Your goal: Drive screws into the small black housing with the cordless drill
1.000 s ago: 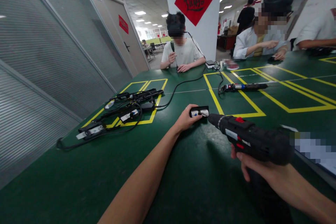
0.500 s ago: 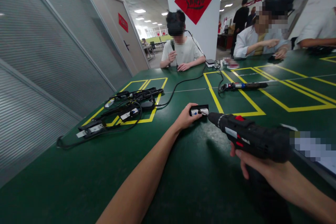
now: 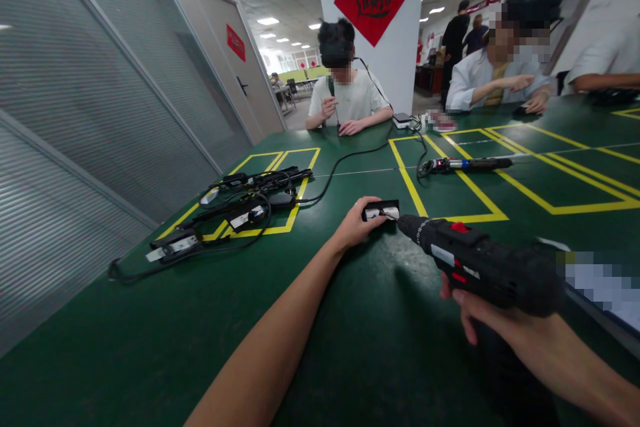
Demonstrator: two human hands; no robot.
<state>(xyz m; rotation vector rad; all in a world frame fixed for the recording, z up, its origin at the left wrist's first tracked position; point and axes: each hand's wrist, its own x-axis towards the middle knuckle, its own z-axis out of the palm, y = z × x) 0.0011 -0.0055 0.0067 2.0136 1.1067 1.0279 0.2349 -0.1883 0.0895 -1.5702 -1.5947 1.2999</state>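
Note:
My left hand [image 3: 361, 221] grips a small black box-shaped part [image 3: 393, 205] with a whitish inside, held on the green table [image 3: 380, 347]. My right hand [image 3: 493, 317] is wrapped round the handle of a black cordless drill [image 3: 475, 257] with red buttons. The drill points left, and its thin bit meets or nearly meets the part close to my left fingertips. Whether the bit sits in a screw is too small to tell.
Black adapters with cables [image 3: 250, 200] lie at left inside yellow tape lines. A pen-like tool [image 3: 470, 164] lies beyond the drill. A blurred-out device [image 3: 600, 287] is at right. Across the table a person [image 3: 350, 93] holds a screwdriver; another person [image 3: 505, 80] sits further right.
Hardly anything differs. The whole view has shifted very slightly, while both hands, the part and the drill keep the same arrangement.

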